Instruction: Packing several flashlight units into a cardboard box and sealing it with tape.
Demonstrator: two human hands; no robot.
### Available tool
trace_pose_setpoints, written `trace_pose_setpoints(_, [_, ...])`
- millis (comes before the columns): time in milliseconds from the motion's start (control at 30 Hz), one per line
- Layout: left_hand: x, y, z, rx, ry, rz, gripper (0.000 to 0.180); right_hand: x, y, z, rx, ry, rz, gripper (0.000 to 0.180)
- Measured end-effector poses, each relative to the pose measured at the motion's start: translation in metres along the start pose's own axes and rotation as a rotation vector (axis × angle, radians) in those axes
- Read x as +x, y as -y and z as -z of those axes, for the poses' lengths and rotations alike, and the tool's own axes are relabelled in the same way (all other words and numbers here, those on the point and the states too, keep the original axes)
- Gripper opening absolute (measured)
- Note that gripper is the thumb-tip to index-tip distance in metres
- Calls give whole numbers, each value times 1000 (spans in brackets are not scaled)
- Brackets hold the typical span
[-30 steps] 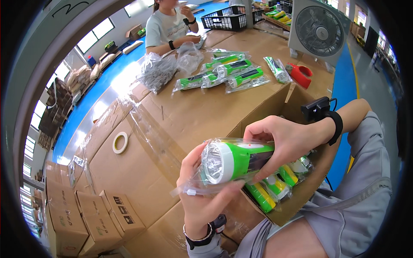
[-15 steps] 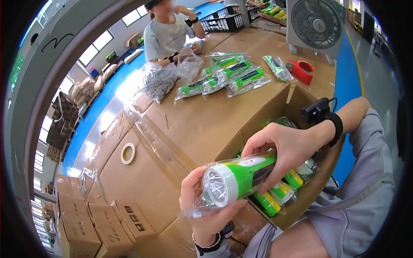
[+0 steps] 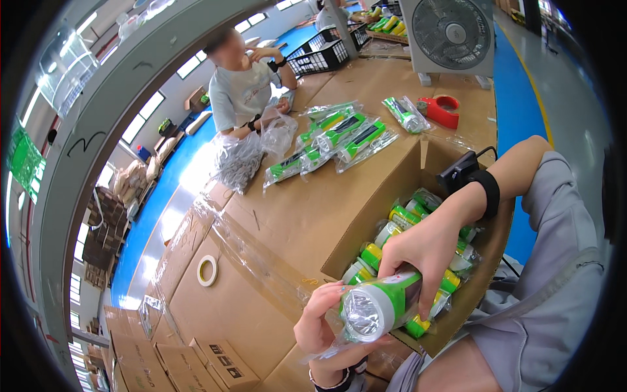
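Hands are gripping one bagged torch (image 3: 382, 304) low in the frame, just right of centre. Left hand (image 3: 323, 333) is clasping it from below and behind the lens end, fingers curling round the clear wrap. Right hand (image 3: 428, 251) is coming down from the upper right, fingers clamping over the green barrel; a black wrist strap (image 3: 486, 193) with a small device is sitting on that forearm. Torch is lying nearly level, its silver reflector facing the lower left, hovering over the near edge of an open carton (image 3: 366, 209).

Carton is holding more green and yellow torches (image 3: 405, 219), packed close, just behind the right hand. Cardboard worktop (image 3: 281, 215) is spreading toward the upper frame, with bagged torches (image 3: 339, 134) lying loose at upper centre. Red tape dispenser (image 3: 441, 110) is sitting right of those, near a white fan (image 3: 450, 32). Tape roll (image 3: 208, 270) is lying flat at left centre. Another person (image 3: 241, 88) is working at the far side, touching a heap of clear bags (image 3: 238, 160).
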State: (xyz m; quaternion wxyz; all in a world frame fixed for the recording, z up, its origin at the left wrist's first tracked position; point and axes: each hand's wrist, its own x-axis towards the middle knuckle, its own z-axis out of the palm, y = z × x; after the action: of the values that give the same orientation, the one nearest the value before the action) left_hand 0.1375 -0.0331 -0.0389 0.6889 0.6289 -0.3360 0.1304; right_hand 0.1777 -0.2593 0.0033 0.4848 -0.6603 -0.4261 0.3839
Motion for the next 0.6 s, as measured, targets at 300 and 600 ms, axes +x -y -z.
trace_pose_setpoints(300, [3, -5, 2, 23, -230, 6, 63, -37, 59, 17, -389, -247, 0, 34])
trace_pose_setpoints(600, [15, 2, 17, 100, -244, 164, 40, -98, 89, 36, -925, -67, -965, 55])
